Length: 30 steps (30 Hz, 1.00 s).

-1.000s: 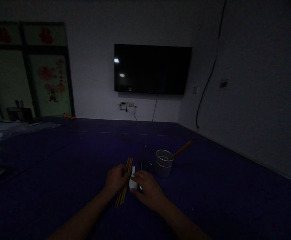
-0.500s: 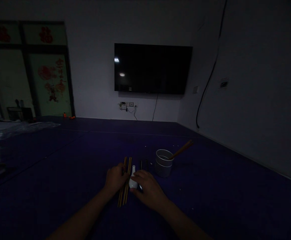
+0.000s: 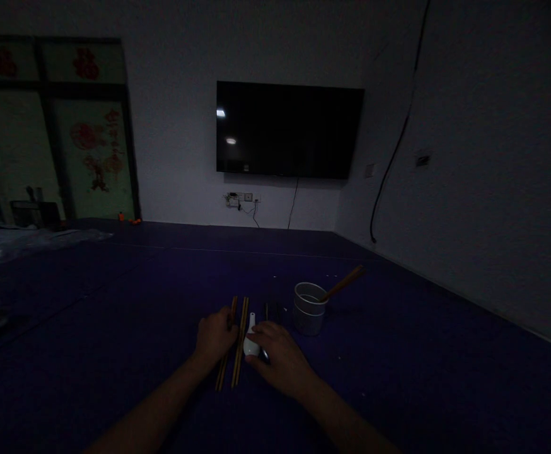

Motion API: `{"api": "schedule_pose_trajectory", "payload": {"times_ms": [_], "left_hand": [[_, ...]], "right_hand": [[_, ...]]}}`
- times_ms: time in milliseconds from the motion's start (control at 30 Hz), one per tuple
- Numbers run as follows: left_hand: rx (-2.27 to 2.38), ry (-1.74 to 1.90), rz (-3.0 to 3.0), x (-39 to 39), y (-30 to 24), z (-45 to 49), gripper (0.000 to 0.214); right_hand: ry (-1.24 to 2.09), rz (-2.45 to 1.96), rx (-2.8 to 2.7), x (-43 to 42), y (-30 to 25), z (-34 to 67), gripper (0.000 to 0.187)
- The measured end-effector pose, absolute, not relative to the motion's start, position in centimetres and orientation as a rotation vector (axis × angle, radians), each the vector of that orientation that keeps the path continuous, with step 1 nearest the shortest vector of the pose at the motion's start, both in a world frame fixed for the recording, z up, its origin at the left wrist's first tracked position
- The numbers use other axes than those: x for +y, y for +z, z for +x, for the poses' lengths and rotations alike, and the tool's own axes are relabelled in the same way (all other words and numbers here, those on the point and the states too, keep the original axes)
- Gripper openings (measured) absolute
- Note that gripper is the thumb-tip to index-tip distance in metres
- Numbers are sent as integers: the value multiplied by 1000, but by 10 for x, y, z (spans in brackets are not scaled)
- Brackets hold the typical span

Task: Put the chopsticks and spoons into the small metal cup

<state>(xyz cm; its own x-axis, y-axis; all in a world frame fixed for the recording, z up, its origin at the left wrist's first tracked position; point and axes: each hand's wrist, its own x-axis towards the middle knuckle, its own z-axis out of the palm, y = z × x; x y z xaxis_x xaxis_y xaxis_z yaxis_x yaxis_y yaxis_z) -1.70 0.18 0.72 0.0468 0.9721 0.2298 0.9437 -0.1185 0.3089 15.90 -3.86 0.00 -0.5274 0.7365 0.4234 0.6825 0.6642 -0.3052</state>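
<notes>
My left hand point(image 3: 215, 336) is closed on a pair of wooden chopsticks point(image 3: 221, 373), their ends showing above and below the fingers. Just right of it lies a second pair of chopsticks point(image 3: 238, 353), close together. Beside these is a white soup spoon point(image 3: 252, 343), bowl end toward me. My right hand point(image 3: 282, 356) hovers at the spoon's right edge, thumb and forefinger apart; whether it touches the spoon I cannot tell. Dark thin handles point(image 3: 266, 309) stick out beyond the right fingers, with a bit of shiny metal point(image 3: 265, 355) below; the hand hides the rest.
A grey metal pot point(image 3: 309, 315) with wooden sticks point(image 3: 344, 282) leaning out of it stands right of my right hand. Small white bits dot the dark blue surface point(image 3: 185, 271). Clear plastic sheeting point(image 3: 43, 243) lies far left. A television point(image 3: 289, 129) hangs on the back wall.
My left hand has shifted slightly left with its pair of chopsticks, widening the gap to the second pair. My right hand has hardly moved.
</notes>
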Motion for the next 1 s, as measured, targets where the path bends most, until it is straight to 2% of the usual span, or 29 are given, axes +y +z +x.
{"api": "schedule_pose_trajectory", "payload": {"times_ms": [500, 1000], "left_hand": [[2148, 418, 2344, -1, 11, -20, 34], [2065, 311, 2458, -4, 15, -20, 37]], "right_hand": [[139, -1100, -2355, -37, -1, 159, 34], [142, -1109, -2367, -38, 0, 159, 34]]}}
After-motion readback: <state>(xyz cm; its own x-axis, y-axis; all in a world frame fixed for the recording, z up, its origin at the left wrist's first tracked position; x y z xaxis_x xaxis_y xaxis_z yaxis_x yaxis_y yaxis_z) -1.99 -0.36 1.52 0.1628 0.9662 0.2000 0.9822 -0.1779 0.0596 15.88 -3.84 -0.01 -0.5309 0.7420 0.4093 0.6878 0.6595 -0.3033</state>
